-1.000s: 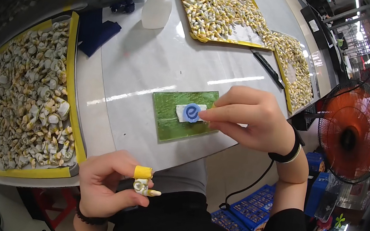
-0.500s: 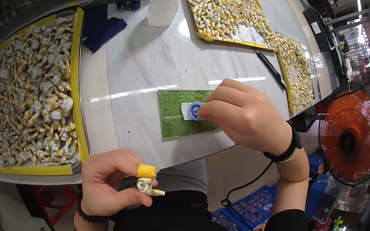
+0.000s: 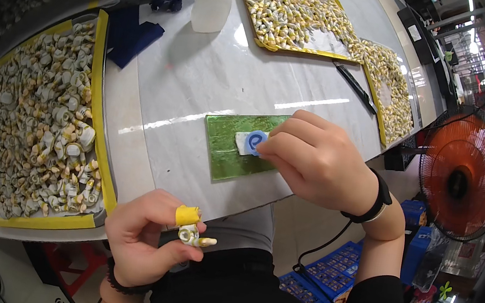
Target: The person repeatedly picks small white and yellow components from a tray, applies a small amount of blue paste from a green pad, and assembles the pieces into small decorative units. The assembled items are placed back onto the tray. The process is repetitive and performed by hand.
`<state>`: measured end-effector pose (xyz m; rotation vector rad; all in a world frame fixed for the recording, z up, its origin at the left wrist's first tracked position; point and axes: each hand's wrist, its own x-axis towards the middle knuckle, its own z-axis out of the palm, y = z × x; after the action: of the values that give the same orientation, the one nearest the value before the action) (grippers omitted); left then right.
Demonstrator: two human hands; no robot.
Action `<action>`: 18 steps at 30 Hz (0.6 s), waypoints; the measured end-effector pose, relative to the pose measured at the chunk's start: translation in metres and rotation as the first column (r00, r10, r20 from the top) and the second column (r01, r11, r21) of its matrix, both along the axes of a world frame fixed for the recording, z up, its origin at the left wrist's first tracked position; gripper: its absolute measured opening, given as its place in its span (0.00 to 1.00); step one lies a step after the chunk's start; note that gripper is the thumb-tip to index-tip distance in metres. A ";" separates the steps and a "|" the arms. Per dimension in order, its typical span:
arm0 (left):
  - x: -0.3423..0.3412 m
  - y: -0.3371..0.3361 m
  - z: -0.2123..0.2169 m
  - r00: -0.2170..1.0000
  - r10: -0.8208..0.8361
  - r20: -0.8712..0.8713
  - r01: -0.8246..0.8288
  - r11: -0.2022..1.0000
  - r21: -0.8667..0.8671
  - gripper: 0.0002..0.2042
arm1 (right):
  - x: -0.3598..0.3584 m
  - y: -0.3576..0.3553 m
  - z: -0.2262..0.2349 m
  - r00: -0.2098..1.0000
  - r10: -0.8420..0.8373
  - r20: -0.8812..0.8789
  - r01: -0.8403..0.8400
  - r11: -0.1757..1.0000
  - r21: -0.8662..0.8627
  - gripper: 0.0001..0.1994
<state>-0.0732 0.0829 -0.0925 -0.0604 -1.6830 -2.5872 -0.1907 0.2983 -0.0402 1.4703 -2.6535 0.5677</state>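
Observation:
My left hand [image 3: 140, 237], at the near edge of the table, pinches a small white and gold figurine [image 3: 189, 234] with a pale pointed tip between thumb and forefinger. Yellow tape [image 3: 187, 215] wraps that forefinger. My right hand [image 3: 319, 159] is closed on a small round blue piece [image 3: 255, 143] with a darker blue curved mark. The blue piece rests against a little white pad [image 3: 240, 142], which lies on a green rectangular plate [image 3: 220, 164]. My right fingertips hide part of the blue piece's edge.
A large yellow-edged tray [image 3: 105, 151] of similar figurines stands at left. Two more filled trays, one at the back [image 3: 306, 52] and one at right [image 3: 381, 124], flank a black cutter [image 3: 356, 87]. A translucent squeeze bottle [image 3: 211, 10] and dark blue cloth [image 3: 137, 43] sit behind. An orange fan [image 3: 462, 176] stands right.
My left hand has risen slightly with the figurine, whose tip tilts a little higher. The right hand shifts slightly and turns the blue piece a little against the white pad.

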 end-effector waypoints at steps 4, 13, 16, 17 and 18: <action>0.007 0.011 0.003 0.995 0.095 -0.026 -0.098 0.981 -0.165 0.19 | 0.002 -0.003 -0.003 0.999 -0.047 0.010 0.048 0.992 -0.117 0.08; 0.005 0.012 0.006 0.965 0.012 -0.263 -0.066 0.978 -0.198 0.16 | 0.043 -0.012 0.022 0.897 0.146 0.417 0.100 0.852 -0.514 0.10; 0.005 0.014 0.005 0.962 0.000 -0.273 -0.048 0.984 -0.171 0.16 | 0.049 -0.017 0.017 0.906 0.192 0.376 0.066 0.816 -0.575 0.10; 0.005 0.014 0.005 0.959 0.001 -0.284 -0.052 0.984 -0.172 0.16 | 0.049 -0.017 0.015 0.912 0.199 0.359 0.048 0.816 -0.575 0.10; 0.004 0.014 0.005 0.956 0.000 -0.295 -0.052 0.984 -0.169 0.16 | 0.049 -0.017 0.014 0.919 0.205 0.338 0.033 0.812 -0.582 0.10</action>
<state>-0.0690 0.0972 -0.0877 -0.4068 -1.7748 -2.2659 -0.1413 0.2809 -0.0259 1.3842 -2.2989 1.6618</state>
